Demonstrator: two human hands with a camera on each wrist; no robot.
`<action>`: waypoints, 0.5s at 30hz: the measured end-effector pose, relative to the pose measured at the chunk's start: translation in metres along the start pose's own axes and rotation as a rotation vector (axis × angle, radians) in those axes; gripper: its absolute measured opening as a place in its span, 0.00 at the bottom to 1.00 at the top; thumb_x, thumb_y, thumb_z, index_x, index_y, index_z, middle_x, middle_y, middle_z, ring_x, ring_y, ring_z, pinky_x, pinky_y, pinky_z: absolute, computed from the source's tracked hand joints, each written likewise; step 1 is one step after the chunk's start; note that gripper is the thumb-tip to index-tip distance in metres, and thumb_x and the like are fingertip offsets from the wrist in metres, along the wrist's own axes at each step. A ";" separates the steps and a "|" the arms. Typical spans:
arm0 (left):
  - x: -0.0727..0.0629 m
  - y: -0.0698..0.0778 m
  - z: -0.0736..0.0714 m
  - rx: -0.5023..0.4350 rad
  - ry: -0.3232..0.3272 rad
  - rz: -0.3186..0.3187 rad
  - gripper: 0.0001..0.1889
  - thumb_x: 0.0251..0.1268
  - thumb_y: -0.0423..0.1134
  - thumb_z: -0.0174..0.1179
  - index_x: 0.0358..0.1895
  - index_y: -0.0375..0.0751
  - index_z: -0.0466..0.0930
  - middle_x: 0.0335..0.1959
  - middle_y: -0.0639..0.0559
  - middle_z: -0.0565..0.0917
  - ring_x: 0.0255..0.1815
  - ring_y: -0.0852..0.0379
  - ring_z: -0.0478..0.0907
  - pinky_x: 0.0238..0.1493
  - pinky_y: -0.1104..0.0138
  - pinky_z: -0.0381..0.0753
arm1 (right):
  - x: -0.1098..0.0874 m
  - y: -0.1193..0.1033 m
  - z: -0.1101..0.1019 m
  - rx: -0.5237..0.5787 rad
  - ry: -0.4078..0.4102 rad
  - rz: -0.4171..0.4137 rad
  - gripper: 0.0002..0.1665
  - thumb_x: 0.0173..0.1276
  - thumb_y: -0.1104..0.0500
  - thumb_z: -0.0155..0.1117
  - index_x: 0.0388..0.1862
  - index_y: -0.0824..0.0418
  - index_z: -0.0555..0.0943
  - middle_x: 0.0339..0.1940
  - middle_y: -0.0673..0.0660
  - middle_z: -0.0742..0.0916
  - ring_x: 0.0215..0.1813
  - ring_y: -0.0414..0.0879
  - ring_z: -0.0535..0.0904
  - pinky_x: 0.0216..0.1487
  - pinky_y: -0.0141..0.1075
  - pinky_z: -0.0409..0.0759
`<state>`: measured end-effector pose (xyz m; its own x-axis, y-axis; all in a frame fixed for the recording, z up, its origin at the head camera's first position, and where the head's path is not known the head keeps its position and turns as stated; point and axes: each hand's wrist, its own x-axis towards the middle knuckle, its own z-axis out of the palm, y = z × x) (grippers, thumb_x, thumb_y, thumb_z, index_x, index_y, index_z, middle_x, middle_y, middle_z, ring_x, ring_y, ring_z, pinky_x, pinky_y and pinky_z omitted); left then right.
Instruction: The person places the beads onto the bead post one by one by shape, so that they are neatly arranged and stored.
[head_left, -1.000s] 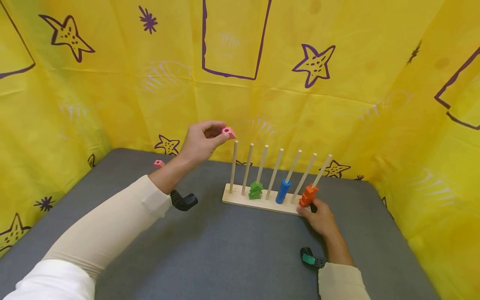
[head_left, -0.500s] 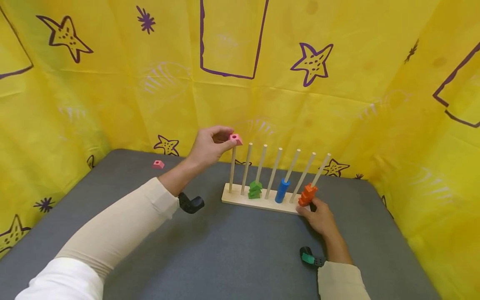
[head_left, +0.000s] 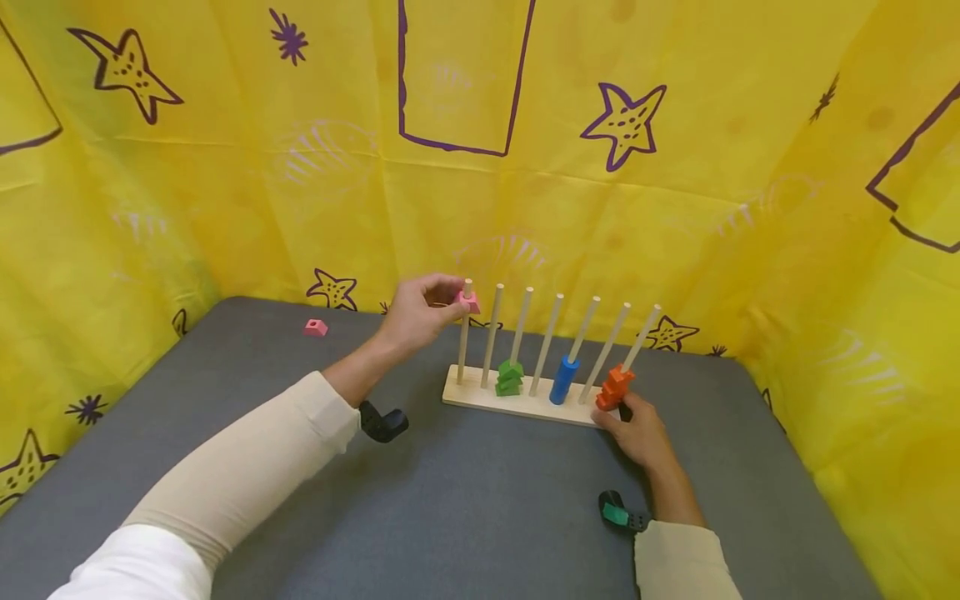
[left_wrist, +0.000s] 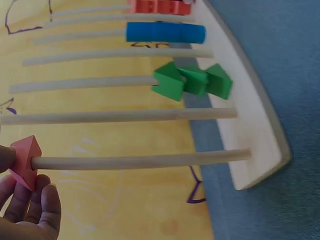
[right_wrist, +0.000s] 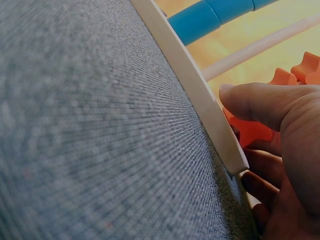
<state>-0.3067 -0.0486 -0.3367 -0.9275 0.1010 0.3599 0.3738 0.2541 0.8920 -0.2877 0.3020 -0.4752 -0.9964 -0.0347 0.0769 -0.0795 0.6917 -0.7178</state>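
My left hand (head_left: 420, 315) pinches a pink trapezoid-shaped block (head_left: 471, 302) between thumb and fingers. The leftmost peg (head_left: 462, 346) of a wooden peg stand passes through the block's hole, and its tip pokes out just above. In the left wrist view the pink block (left_wrist: 26, 161) sits near the peg's free end. My right hand (head_left: 637, 432) grips the right end of the stand's pale base (head_left: 540, 408), thumb along the front edge, fingers behind. Beside that thumb, star-shaped orange blocks (head_left: 615, 388) are stacked on the rightmost peg.
Green blocks (head_left: 509, 379) are stacked on the third peg and blue cylinders (head_left: 564, 380) on the fifth. Another pink block (head_left: 316, 327) lies on the grey table (head_left: 450, 517) at the back left. A yellow patterned cloth (head_left: 480, 200) hangs behind and at the sides.
My left hand has moved right and then down. The pink block went from above and left of the leftmost peg onto its upper part. My right hand stays put.
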 end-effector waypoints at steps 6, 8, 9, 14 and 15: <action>-0.005 -0.015 0.002 0.056 -0.001 -0.027 0.15 0.59 0.29 0.67 0.50 0.31 0.81 0.42 0.43 0.83 0.43 0.49 0.80 0.42 0.64 0.80 | -0.001 0.000 0.001 -0.001 -0.004 0.005 0.28 0.66 0.53 0.67 0.58 0.70 0.74 0.58 0.73 0.77 0.55 0.67 0.72 0.59 0.63 0.64; -0.006 -0.018 0.003 0.061 -0.005 -0.032 0.15 0.59 0.29 0.67 0.50 0.30 0.81 0.42 0.42 0.83 0.43 0.48 0.79 0.43 0.63 0.80 | -0.001 0.000 0.001 -0.002 -0.006 0.008 0.29 0.66 0.53 0.67 0.58 0.70 0.73 0.58 0.73 0.77 0.55 0.66 0.72 0.59 0.63 0.64; -0.007 -0.020 0.003 0.065 -0.007 -0.033 0.15 0.59 0.29 0.67 0.50 0.30 0.81 0.42 0.42 0.83 0.43 0.48 0.79 0.43 0.62 0.80 | -0.001 0.000 0.001 -0.002 -0.007 0.008 0.29 0.66 0.53 0.67 0.58 0.70 0.73 0.58 0.73 0.77 0.55 0.66 0.72 0.59 0.63 0.64; -0.010 -0.029 0.005 0.087 -0.013 -0.053 0.16 0.59 0.30 0.68 0.50 0.31 0.81 0.42 0.42 0.83 0.42 0.48 0.80 0.44 0.60 0.80 | -0.002 -0.001 0.000 -0.005 -0.005 0.008 0.29 0.66 0.53 0.67 0.58 0.70 0.73 0.57 0.72 0.77 0.54 0.66 0.73 0.58 0.63 0.65; -0.011 -0.030 0.006 0.092 -0.016 -0.060 0.16 0.59 0.31 0.68 0.50 0.31 0.81 0.42 0.43 0.84 0.42 0.48 0.80 0.44 0.60 0.80 | -0.002 0.000 0.000 -0.004 -0.003 0.005 0.29 0.66 0.53 0.67 0.58 0.70 0.73 0.57 0.72 0.77 0.54 0.66 0.73 0.59 0.63 0.65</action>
<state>-0.3080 -0.0515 -0.3691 -0.9485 0.0984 0.3011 0.3163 0.3471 0.8829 -0.2858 0.3015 -0.4752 -0.9969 -0.0331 0.0710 -0.0740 0.6947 -0.7155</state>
